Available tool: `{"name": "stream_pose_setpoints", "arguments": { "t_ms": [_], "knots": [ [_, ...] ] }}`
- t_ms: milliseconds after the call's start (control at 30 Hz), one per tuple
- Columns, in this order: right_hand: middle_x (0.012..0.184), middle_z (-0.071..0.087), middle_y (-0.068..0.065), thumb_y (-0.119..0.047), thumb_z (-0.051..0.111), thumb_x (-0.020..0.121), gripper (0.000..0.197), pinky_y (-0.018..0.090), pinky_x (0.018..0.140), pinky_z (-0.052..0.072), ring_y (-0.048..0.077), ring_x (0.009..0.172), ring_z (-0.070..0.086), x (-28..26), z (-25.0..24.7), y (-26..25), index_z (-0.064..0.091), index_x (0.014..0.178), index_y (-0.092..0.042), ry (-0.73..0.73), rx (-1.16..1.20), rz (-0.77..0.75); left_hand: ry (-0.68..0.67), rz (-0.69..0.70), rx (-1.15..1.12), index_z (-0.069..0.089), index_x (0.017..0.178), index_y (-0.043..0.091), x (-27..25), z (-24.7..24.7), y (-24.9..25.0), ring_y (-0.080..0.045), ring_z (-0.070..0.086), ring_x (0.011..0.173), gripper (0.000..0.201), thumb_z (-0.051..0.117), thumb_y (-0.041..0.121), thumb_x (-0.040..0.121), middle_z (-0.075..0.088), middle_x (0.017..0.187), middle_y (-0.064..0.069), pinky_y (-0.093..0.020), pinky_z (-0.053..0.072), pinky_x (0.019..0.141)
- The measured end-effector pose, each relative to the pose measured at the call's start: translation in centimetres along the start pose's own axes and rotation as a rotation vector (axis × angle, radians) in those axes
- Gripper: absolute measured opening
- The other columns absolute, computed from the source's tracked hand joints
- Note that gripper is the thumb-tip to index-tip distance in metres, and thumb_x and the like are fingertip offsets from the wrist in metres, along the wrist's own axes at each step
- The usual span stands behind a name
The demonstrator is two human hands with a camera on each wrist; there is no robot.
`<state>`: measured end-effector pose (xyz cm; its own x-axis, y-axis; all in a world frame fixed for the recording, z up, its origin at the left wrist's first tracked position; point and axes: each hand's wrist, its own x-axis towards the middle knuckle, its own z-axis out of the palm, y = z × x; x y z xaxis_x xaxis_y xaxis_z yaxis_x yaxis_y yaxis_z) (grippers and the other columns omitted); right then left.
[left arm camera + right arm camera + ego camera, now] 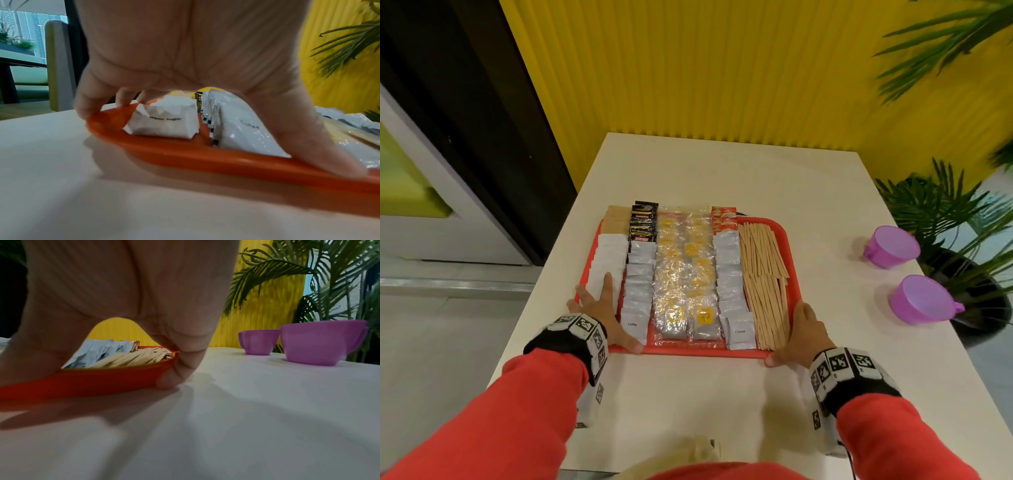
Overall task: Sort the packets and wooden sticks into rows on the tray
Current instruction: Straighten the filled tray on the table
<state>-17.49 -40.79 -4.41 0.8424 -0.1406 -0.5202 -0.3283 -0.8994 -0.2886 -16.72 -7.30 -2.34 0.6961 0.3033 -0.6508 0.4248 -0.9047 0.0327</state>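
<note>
A red tray (688,351) on the white table holds lengthwise rows. From the left: white sugar packets (607,260) with brown packets (615,219) behind them, silver coffee packets (638,284) with black packets (643,222) behind, clear packets with yellow contents (685,274), silver cream packets (731,284) with red packets (724,219) behind, and wooden sticks (765,274). My left hand (609,313) lies spread over the near-left corner, thumb on the near rim (185,155) and fingertips on the left rim. My right hand (791,334) grips the near-right corner, one finger curled under the rim (82,382).
Two purple cups (892,246) (921,303) stand on the table (688,411) to the right of the tray. A potted palm (945,212) rises past the right table edge. A yellow ribbed wall runs behind the table.
</note>
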Motion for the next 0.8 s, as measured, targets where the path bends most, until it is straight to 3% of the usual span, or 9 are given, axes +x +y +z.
{"name": "stream_pose_setpoints", "arguments": {
  "t_ms": [167, 300, 567, 800],
  "knots": [
    [0.141, 0.030, 0.005, -0.029, 0.091, 0.047, 0.124, 0.039, 0.106, 0.038, 0.025, 0.130, 0.038, 1.7, -1.3, -1.2, 0.014, 0.141, -0.005, 0.006, 0.067, 0.014, 0.062, -0.059, -0.076, -0.025, 0.144, 0.012, 1.3, -0.3, 0.0, -0.038, -0.009, 0.143, 0.153, 0.083, 0.059, 0.047, -0.021, 0.152, -0.022, -0.048, 0.012, 0.117],
    [0.144, 0.026, 0.007, -0.027, 0.090, 0.051, 0.124, 0.036, 0.106, 0.037, 0.025, 0.131, 0.037, 3.3, -2.4, -2.5, 0.010, 0.143, -0.002, -0.003, 0.055, 0.033, 0.091, -0.076, -0.143, -0.017, 0.144, -0.003, 2.7, -1.1, 0.1, -0.033, -0.009, 0.144, 0.150, 0.081, 0.061, 0.051, -0.018, 0.153, -0.022, -0.039, 0.006, 0.119],
    [0.150, 0.018, 0.009, -0.031, 0.088, 0.056, 0.132, 0.035, 0.109, 0.033, 0.025, 0.137, 0.030, 6.7, -3.9, -4.6, -0.003, 0.146, 0.000, 0.006, 0.025, 0.059, 0.091, -0.039, -0.174, -0.016, 0.144, -0.004, 5.6, -4.0, 1.4, -0.031, -0.006, 0.145, 0.141, 0.080, 0.056, 0.058, -0.013, 0.155, -0.019, -0.037, 0.005, 0.118],
    [0.144, 0.026, 0.007, -0.028, 0.090, 0.052, 0.126, 0.039, 0.107, 0.039, 0.026, 0.130, 0.039, 10.4, -5.4, -6.2, 0.008, 0.143, -0.002, 0.022, 0.071, 0.064, 0.115, -0.039, -0.201, -0.013, 0.146, 0.000, 9.4, -6.5, 2.7, -0.030, -0.003, 0.145, 0.145, 0.081, 0.058, 0.053, -0.011, 0.156, -0.017, -0.037, 0.007, 0.119]
  ]
}}
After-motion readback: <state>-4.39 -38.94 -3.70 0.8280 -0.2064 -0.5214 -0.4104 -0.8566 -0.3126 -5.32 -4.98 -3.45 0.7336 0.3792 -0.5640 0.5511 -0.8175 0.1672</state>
